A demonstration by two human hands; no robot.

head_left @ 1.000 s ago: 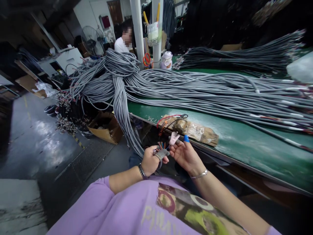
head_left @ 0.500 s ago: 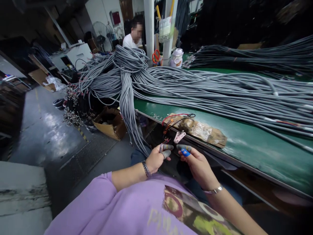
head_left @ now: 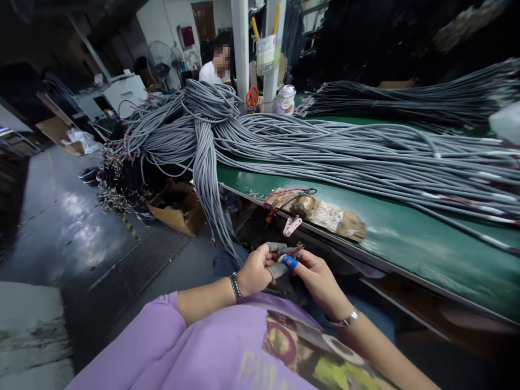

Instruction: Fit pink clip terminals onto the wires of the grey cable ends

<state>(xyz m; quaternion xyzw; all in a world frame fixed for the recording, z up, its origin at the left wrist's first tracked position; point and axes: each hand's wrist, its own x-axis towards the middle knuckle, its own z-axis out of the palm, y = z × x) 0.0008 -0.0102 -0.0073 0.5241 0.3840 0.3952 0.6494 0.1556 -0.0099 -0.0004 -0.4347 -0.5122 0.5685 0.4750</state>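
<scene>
My left hand, with grey covers on its fingers, is closed in front of my body. My right hand, with blue tape on the thumb, meets it fingertip to fingertip. Thin, dark reddish wire ends stick out between the fingers of both hands; the rest is hidden by the hands. Just beyond, a pink clip hangs at the table edge. Behind it a wooden board wrapped in clear tape lies on the green table, with red and black leads at its left end.
A thick bundle of grey cables stretches along the table, and part of it hangs over the edge on the left. A cardboard box stands on the floor. Scissors and a white jar are by the post. Another person sits behind.
My hands were slightly apart and have come together. The wire ends now protrude between my fingertips toward the right hand. The view has shifted a little to the right.
</scene>
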